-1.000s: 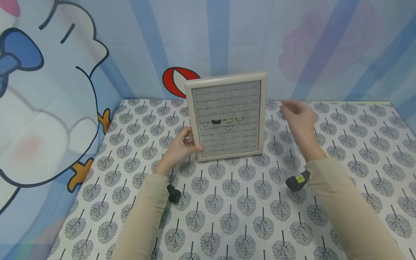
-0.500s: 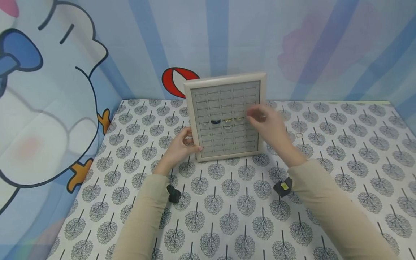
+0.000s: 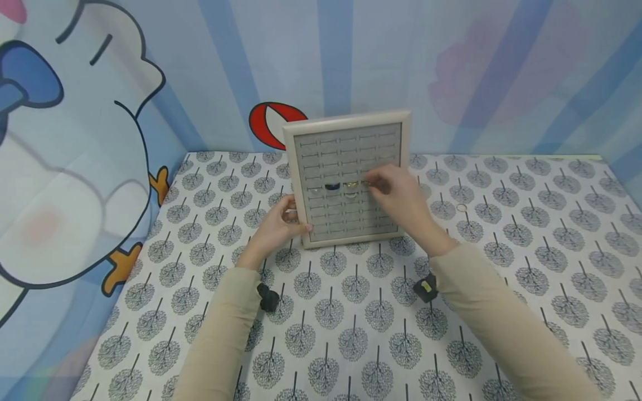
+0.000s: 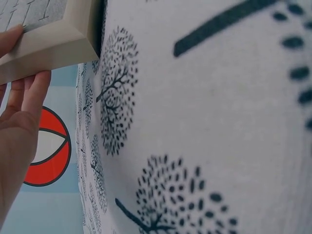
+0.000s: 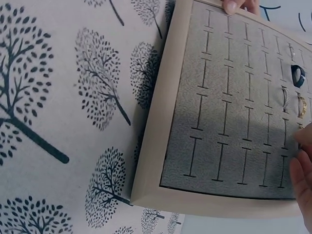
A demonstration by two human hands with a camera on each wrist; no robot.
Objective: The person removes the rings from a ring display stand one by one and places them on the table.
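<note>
Right hand (image 3: pixel 401 197): fingertips bunched together at the grey slotted face of the ring display board (image 3: pixel 351 139), at the right end of the occupied middle row. Pinched as if on something small; whether a ring sits between them cannot be told, since the hand covers that spot in the head view and the right wrist view shows only the fingertips' edge at the frame's right side.

Key relation: the slot under the fingertips lies straight ahead of them, in toward the board face. The slots run horizontally; the board's long axis stands upright, leaning slightly back. Just left of the fingertips along the same row: a gold ring (image 3: pixel 351 184), then a dark ring (image 3: pixel 332 187), then a pale ring (image 3: pixel 314 191). One more pale ring (image 3: pixel 351 195) sits one row below.

Left hand (image 3: pixel 275 228): grips the board's pale wooden frame at its lower left edge, thumb on the front, fingers curled behind. Left wrist view confirms fingers against the frame's (image 4: pixel 53 44) back.

Board stands on the tree-print tablecloth (image 3: pixel 351 334) near the table's far edge, centre. The right hand is the nearer one to the slots.

A loose ring (image 3: pixel 462 208) lies on the cloth right of the board, well apart from both hands.
</note>
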